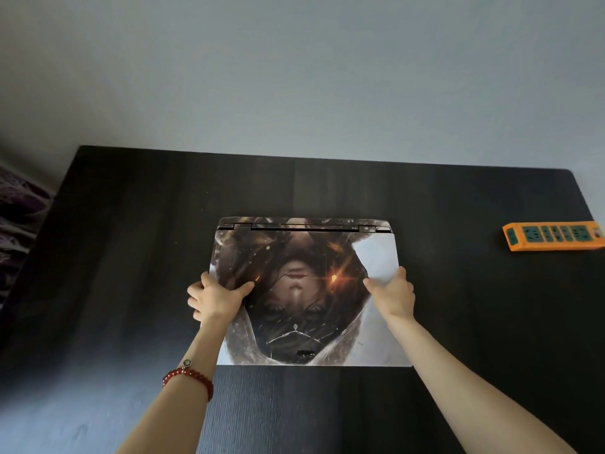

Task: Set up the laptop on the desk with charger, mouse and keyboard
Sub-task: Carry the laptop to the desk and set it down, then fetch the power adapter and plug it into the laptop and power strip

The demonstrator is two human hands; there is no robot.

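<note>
A closed laptop (304,257) with a printed picture on its lid lies in the middle of the dark desk (131,240), hinge side away from me. My left hand (216,298) grips its left edge, thumb on the lid and fingers curled round the side. At the opposite edge my right hand (391,294) holds it the same way. No charger, mouse or keyboard is in view.
An orange power strip (553,235) with green sockets lies at the desk's right edge. A pale wall stands behind the desk. Patterned purple fabric (19,204) shows past the desk's left edge. A red bead bracelet (188,378) sits on my left wrist.
</note>
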